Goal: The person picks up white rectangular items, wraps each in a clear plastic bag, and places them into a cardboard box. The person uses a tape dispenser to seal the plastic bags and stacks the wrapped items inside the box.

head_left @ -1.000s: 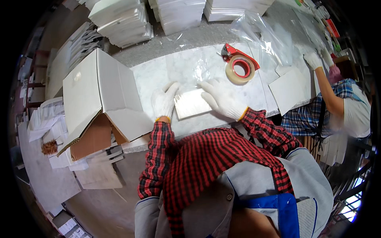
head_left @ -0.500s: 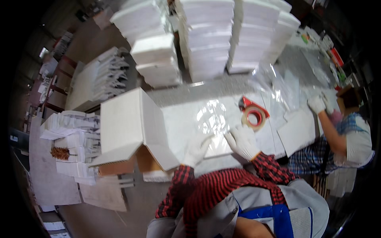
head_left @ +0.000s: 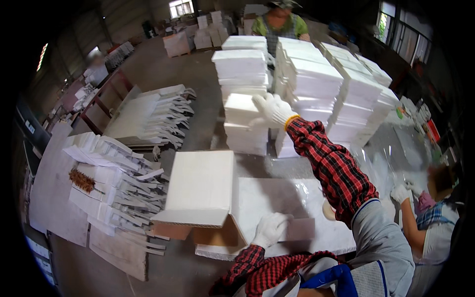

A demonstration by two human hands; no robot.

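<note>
My left hand (head_left: 272, 229), in a white knit glove, rests low over the white work surface (head_left: 255, 193) with its fingers curled together. Whatever they pinch is hidden; a greyish rectangular piece (head_left: 301, 229) lies right beside the fingertips. Shiny clear plastic film (head_left: 309, 190) lies a little beyond it. Far out ahead, my right hand (head_left: 275, 110), gloved too, reaches over a short stack of white slabs (head_left: 243, 110), fingers spread at its top edge. My right sleeve mostly covers a tape roll (head_left: 327, 210).
An upright white carton (head_left: 200, 180) with brown inside stands left of my left hand. Tall white stacks (head_left: 316, 81) rise behind the table. Strip-edged white pieces (head_left: 106, 178) lie at left. One person (head_left: 279, 27) stands beyond the stacks; another's gloved hand (head_left: 400, 193) is at right.
My right hand has left the plastic film and reached forward to the short stack. My left hand stays near the film, fingers curled. The view has tilted up, showing the person behind the stacks.
</note>
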